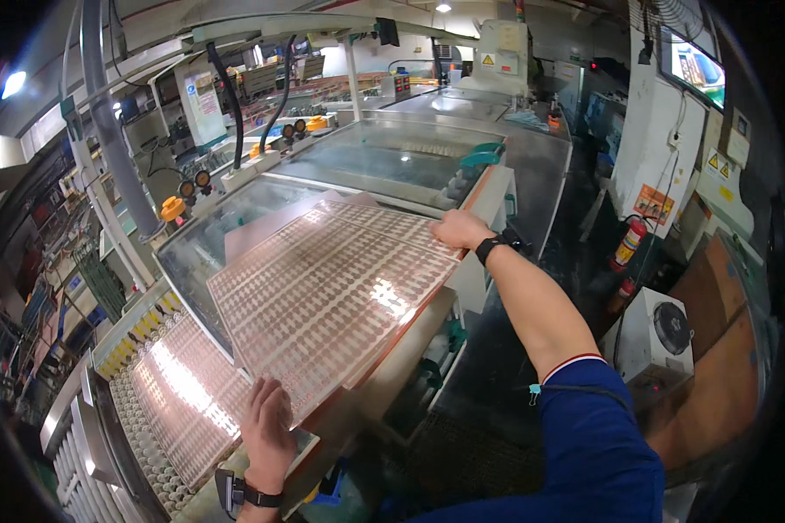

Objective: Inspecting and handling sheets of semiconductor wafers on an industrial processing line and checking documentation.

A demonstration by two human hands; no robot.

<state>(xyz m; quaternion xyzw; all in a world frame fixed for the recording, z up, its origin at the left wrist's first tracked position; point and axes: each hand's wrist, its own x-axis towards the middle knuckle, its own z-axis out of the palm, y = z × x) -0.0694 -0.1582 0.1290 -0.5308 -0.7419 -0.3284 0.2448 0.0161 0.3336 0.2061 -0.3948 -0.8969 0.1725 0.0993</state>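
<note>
1. Blue sleeve (pixel 593 427) lies nearest, leading to the right hand (pixel 462 230), whose fingers pinch the patterned panel (pixel 331 296) at its far right corner.
2. That panel lies over the glass cover (pixel 192 237), reaching toward its orange-rimmed right edge.
3. It looks thin, light and springy, probably slick; opposite edges seem the safest hold.
4. Left hand (pixel 269 429) sits by the near corner, fingers nearly straight; whether they grip, I cannot tell.
</note>
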